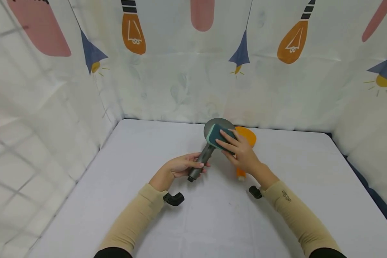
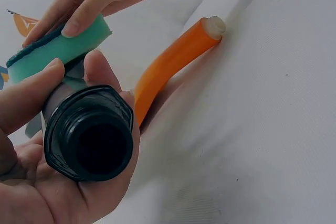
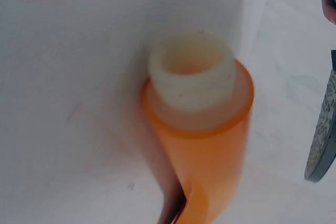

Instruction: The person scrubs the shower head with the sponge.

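Observation:
A grey handheld shower head [image 1: 218, 122] is tilted above the table, its round head toward the back. My left hand [image 1: 184, 165] grips its handle, with the dark threaded end [image 2: 97, 140] facing the left wrist camera. My right hand [image 1: 243, 154] holds a green sponge [image 2: 63, 56] with a dark scouring side, fingers spread over the dark face and the thumb at the edge. In the head view the sponge lies over the lower part of the round head, where it joins the handle. The sponge hides the surface beneath it.
An orange handheld shower head [image 1: 249, 135] lies on the white table [image 1: 154, 139] just behind and below my right hand. Its pale threaded end [image 3: 194, 72] points toward me. A printed curtain [image 1: 187, 79] stands along the back and sides.

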`<state>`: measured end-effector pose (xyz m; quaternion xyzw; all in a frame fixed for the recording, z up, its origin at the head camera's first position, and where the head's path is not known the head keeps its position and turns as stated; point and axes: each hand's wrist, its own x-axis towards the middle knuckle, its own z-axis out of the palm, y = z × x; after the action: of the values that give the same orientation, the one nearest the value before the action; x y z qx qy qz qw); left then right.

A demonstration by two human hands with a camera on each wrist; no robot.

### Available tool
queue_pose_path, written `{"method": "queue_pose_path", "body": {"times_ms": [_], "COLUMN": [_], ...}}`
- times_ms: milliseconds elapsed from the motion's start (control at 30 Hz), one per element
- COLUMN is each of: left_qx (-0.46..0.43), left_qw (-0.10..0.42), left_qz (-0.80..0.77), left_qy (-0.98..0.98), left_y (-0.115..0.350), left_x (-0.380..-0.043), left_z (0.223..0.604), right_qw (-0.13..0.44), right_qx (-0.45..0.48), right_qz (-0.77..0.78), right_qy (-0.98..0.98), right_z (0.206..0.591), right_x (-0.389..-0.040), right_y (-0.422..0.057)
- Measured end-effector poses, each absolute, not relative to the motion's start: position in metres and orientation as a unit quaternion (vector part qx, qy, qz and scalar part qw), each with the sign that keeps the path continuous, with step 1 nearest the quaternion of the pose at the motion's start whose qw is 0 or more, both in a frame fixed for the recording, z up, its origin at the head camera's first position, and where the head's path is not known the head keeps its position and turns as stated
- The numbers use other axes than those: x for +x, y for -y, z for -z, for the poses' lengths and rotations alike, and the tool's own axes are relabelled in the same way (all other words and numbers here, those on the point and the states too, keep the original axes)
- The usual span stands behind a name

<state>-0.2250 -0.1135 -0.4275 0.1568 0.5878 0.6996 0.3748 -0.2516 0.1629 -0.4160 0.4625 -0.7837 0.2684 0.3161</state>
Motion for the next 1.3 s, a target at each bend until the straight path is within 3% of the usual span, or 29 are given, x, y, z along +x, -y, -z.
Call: {"method": "queue_pose_path", "body": {"times_ms": [100,333,667,1000,1200,1300], "left_qx": [0.156,0.148,0.144,0.144,0.161,0.163], "left_qw": [0.377,0.376,0.373,0.376,0.385,0.396], "left_qz": [-0.702,-0.705,-0.708,-0.704,-0.699,-0.696], "left_qy": [-0.583,-0.582,-0.582,-0.585,-0.581,-0.576], "left_y": [0.113,0.115,0.111,0.110,0.104,0.102], "left_x": [-0.224,-0.222,-0.221,-0.220,-0.221,-0.221], "left_z": [0.426,0.426,0.429,0.430,0.431,0.432], "right_qw": [0.305,0.301,0.312,0.273,0.337,0.332], "right_qx": [0.461,0.314,0.483,0.263,0.382,0.453], "right_qz": [-0.267,-0.355,-0.244,-0.397,-0.287,-0.221], "right_qy": [0.790,0.828,0.781,0.836,0.811,0.798], "right_z": [0.417,0.423,0.430,0.424,0.420,0.418], "right_x": [-0.251,-0.254,-0.248,-0.258,-0.247,-0.238], "right_y": [-0.166,-0.179,-0.172,-0.182,-0.156,-0.147]}}
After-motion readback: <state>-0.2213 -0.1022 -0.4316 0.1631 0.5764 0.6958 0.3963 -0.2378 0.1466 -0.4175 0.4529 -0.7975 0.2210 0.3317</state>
